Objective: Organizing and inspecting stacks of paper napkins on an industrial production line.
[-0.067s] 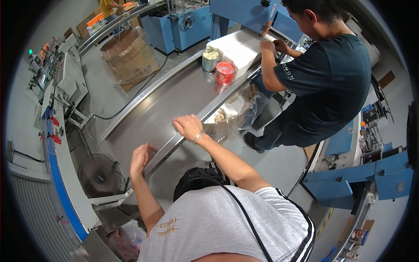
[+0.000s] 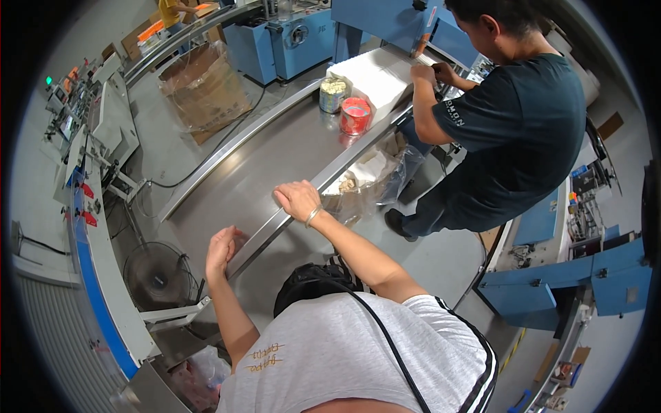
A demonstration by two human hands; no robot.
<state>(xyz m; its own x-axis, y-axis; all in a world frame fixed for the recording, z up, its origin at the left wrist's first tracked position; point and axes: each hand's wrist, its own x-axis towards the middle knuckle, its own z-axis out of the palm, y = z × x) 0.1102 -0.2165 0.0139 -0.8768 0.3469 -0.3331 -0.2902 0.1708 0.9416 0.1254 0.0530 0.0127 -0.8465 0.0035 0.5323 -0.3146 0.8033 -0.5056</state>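
A metal table (image 2: 255,175) is set in front of the person, with its raised near edge (image 2: 334,165) slanting up to the right. This edge is touched by the right hand (image 2: 297,199), which is laid over it with bent fingers; whether it is tightly gripped cannot be told. The left hand (image 2: 220,249) is held at the table's lower end with fingers loosely curled; its contact with the edge cannot be made out, nor can anything be seen held in it. Farther up the table, a red tin (image 2: 355,118) and a tin with a pale yellow top (image 2: 332,96) are placed beside a white stack (image 2: 379,72). Pale lettering is printed on the sleeve of a co-worker (image 2: 513,131), and orange writing is shown on the person's grey shirt (image 2: 330,351). Compared with the earlier frame, no clear change is seen in hands or tins.
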